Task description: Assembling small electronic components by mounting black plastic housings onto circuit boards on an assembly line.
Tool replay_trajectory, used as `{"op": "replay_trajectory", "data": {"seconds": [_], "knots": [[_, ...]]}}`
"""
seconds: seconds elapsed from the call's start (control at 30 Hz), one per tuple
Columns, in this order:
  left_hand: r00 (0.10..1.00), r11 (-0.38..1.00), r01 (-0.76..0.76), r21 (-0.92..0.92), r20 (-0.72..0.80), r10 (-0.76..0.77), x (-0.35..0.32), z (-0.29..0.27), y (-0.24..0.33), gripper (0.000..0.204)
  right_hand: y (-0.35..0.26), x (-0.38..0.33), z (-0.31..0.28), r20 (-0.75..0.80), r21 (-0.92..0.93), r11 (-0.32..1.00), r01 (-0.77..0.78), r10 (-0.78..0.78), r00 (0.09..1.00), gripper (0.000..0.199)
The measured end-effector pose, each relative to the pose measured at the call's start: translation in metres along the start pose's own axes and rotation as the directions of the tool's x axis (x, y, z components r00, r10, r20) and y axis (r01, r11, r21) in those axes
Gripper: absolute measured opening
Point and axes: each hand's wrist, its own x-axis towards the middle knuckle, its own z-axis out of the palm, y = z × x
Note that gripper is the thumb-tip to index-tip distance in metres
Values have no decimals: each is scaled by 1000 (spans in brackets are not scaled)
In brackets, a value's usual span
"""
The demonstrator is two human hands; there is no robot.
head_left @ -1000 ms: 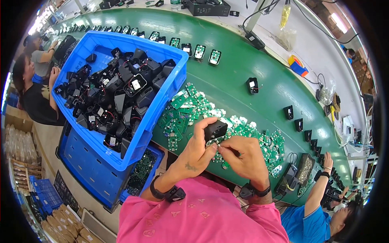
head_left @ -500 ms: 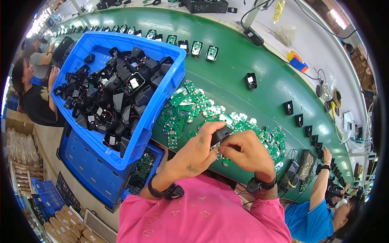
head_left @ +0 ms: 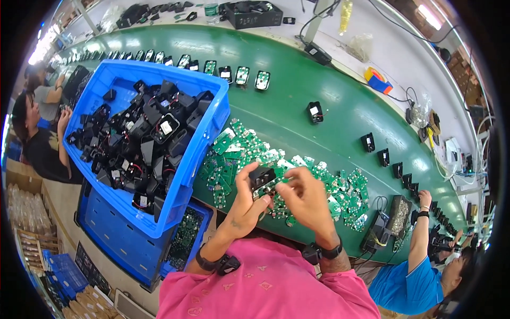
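My left hand [head_left: 243, 204] is wrapped round a black plastic housing [head_left: 261, 176], held tilted above the near table edge. A green circuit board [head_left: 265, 190] shows at the housing's open side, by my left thumb. My right hand [head_left: 307, 199] is at the housing's right side with thumb and index finger bent together. A bit of green shows at those fingertips, too small to make out. Just beyond both hands spreads a loose pile of green circuit boards [head_left: 348, 194].
A blue crate [head_left: 220, 114] full of black housings stands at left. Housings with boards [head_left: 242, 75] line the green table's [head_left: 276, 122] far side; more housings [head_left: 368, 142] run down the right. A co-worker's arm [head_left: 422, 228] reaches in at right. Two people sit at far left.
My hands have turned the housing so that its open side and the board show. My right fingers have drawn slightly away from my left hand. The whole view has shifted a little.
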Motion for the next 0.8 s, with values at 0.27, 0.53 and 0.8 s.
{"op": "replay_trajectory", "data": {"seconds": [0.27, 0.53, 0.8], "knots": [[998, 987, -30, 155, 58, 21, 6, -19, 2, 76, 11, -10, 15, -29, 66, 987, 146, -144, 989, 16], [987, 930, -159, 331, 52, 150, 16, -15, -8, 63, 26, -13, 37, -235, 112, 930, 351, -319, 918, 9], [963, 917, -268, 296, 65, 261, 23, -6, -14, 59, 10, -10, 4, 47, -4, 981, 196, -195, 980, 16]]}}
